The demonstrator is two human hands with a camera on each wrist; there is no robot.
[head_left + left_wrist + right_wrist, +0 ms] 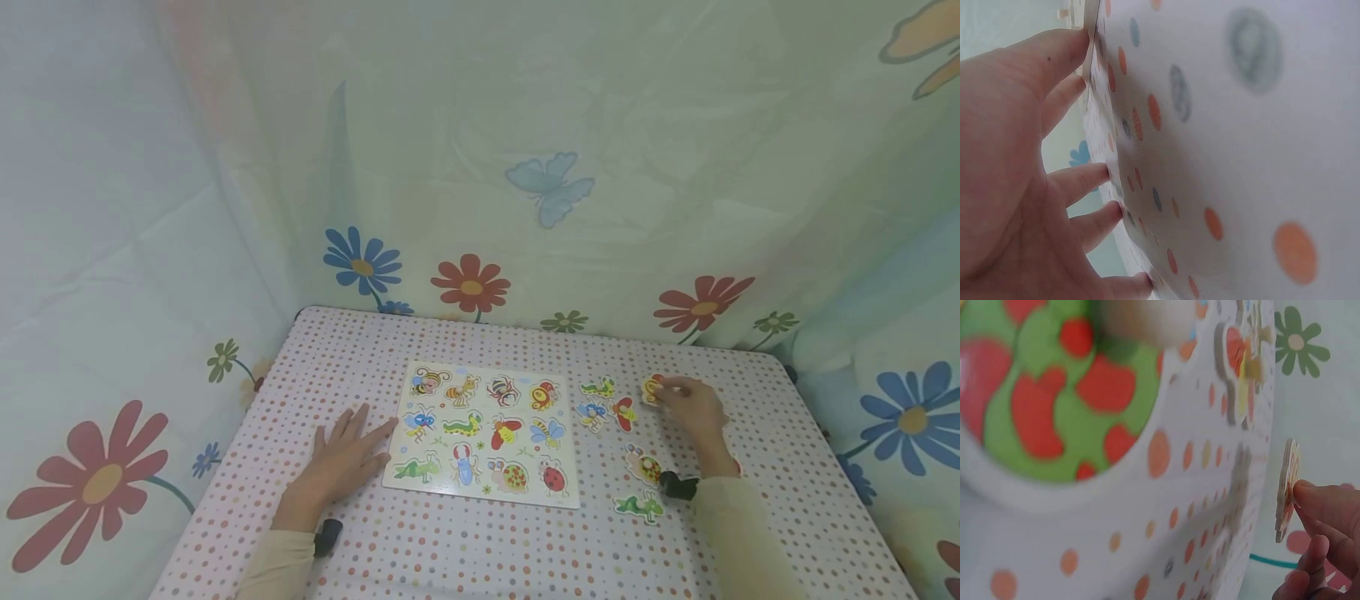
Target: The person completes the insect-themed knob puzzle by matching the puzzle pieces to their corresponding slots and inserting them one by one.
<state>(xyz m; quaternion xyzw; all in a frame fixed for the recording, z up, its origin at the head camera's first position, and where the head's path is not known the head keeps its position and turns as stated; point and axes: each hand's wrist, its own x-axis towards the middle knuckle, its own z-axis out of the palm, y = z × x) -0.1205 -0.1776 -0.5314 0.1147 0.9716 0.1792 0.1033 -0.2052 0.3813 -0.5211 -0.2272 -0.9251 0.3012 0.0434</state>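
My right hand (pixel 693 412) pinches a red-and-yellow wooden puzzle piece (pixel 651 390) between thumb and fingertips. In the right wrist view that piece (pixel 1286 487) is seen edge-on, raised off the table. To the left lies a puzzle board (pixel 480 450) printed with insects in several rows. My left hand (pixel 333 462) rests spread on the tabletop, its index finger and thumb at the board's left edge. Near the right forearm lie a snail piece (pixel 642 465) and a green grasshopper piece (pixel 639 506). The snail's round shell (pixel 1079 394) looms close in the right wrist view.
Between board and right hand lie a caterpillar piece (pixel 598 387), a blue insect piece (pixel 592 414) and a red-winged piece (pixel 623 413). Pieces carry small knobs. The dotted tablecloth (pixel 450 550) covers the table; a flowered curtain (pixel 420 167) hangs behind.
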